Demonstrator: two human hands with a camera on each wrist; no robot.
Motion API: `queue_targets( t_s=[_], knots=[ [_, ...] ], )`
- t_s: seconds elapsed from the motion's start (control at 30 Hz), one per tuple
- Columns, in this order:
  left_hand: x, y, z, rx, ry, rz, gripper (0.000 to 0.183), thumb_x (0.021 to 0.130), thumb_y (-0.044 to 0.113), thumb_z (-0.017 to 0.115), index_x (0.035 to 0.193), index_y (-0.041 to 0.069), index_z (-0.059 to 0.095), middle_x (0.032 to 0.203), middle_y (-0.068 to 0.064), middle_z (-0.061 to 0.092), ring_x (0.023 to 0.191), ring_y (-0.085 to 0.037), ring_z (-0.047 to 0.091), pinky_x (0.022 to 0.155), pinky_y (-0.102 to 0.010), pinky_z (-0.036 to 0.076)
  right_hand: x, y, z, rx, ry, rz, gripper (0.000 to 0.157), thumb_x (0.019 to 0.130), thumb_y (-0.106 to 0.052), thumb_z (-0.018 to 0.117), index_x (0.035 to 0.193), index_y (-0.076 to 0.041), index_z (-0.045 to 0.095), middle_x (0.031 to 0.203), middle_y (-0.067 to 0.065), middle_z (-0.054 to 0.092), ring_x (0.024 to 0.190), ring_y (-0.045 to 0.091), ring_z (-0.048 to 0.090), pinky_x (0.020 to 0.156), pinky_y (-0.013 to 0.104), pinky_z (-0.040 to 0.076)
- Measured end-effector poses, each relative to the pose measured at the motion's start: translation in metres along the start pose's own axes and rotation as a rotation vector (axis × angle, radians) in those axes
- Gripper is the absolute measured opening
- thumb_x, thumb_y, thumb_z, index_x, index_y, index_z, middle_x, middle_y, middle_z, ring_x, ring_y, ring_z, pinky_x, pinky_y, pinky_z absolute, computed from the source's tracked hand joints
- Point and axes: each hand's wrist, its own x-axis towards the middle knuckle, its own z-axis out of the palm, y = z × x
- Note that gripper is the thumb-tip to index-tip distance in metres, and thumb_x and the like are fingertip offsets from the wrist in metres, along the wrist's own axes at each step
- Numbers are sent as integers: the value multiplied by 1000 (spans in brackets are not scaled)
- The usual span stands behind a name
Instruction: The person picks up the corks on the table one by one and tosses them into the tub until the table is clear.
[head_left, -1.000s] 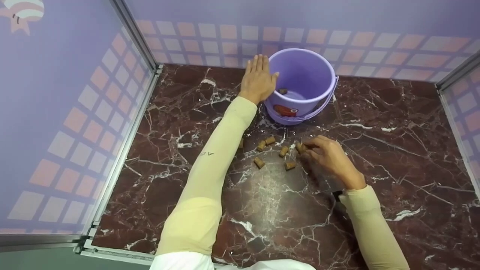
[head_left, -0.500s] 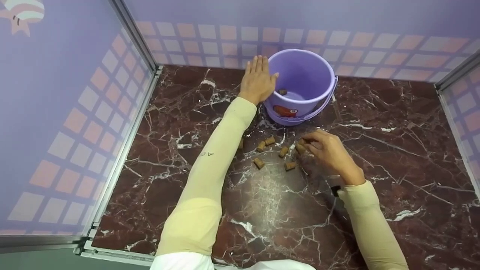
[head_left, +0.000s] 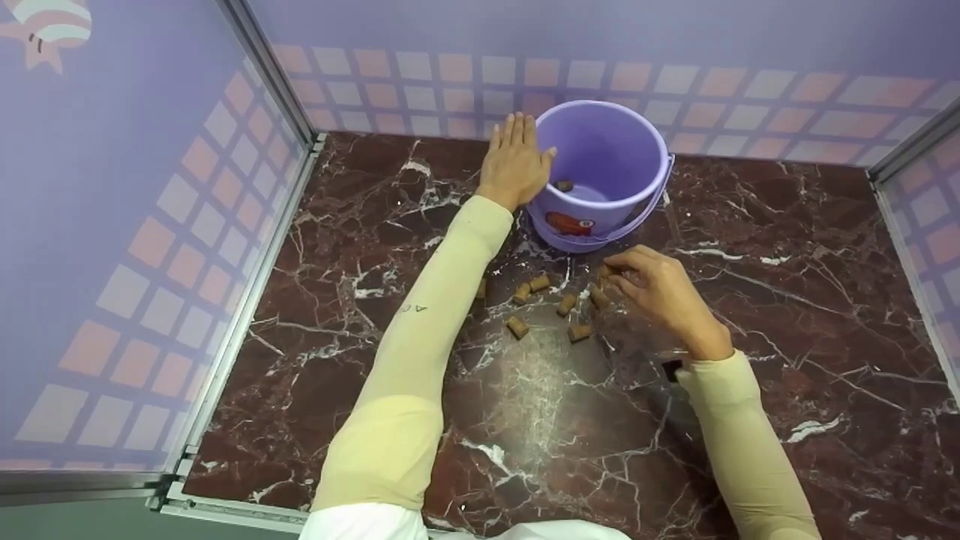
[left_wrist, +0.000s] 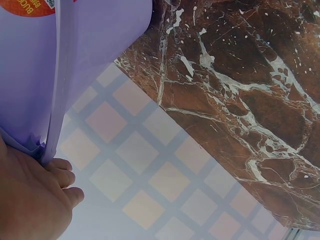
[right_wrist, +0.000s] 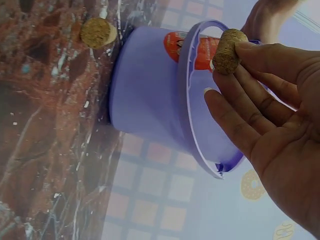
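A purple bucket (head_left: 574, 225) stands at the back of the table, its handle hanging down in front. On its left rim rests my left hand (head_left: 517, 166), fingers straight along the outside and thumb at the rim's edge; the left wrist view shows that hand (left_wrist: 37, 192) by the handle's end. My right hand (head_left: 660, 292) is in front of the bucket, pinching a cork (right_wrist: 229, 51) between thumb and fingers above the table. Several corks lie on the marble, such as one cork (head_left: 517, 327) and another cork (right_wrist: 97, 33). Inside the bucket a cork (head_left: 564, 185) is visible.
The dark red marble tabletop (head_left: 540, 405) has white veins. Purple panels with checked squares stand behind, left and right; the back panel (head_left: 420, 82) is close behind the bucket. A metal frame (head_left: 247, 300) runs along the left edge.
My right hand has picked up a cork from beside another one and moved slightly toward the bucket with it. My left hand stays at the bucket's rim.
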Motion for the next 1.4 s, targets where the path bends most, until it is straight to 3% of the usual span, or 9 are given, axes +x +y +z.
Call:
queue_targets(
  t_s=[0.57,0.83,1.2,1.4],
  knots=[
    [0,1,-2,9,-3,4,73,115,45,22,169,-1,5,176,-18,5,163,-30,1,129,-42,-11,13,-7,-12,8,15,-2,26,89,11,79,114,2,77,108,13,75,98,30,74,91,43,62],
    [0,1,0,0,-1,5,74,115,46,23,169,-2,5,176,-18,5,163,-30,0,128,-41,-12,20,-11,-17,15,22,-8,29,88,8,82,116,3,77,117,15,75,107,34,72,98,46,59],
    [-1,4,0,15,8,13,73,115,45,22,169,-2,6,176,-19,8,163,-30,1,129,-42,-10,29,-14,-29,-32,43,-47,27,90,7,81,116,4,76,111,16,75,98,32,73,91,43,61],
    [0,3,0,18,10,11,73,115,46,22,169,-2,7,176,-19,7,163,-30,1,129,-41,-10,35,-17,-35,-22,65,-36,26,90,6,81,116,3,77,113,15,76,104,31,72,97,43,59]
  ],
)
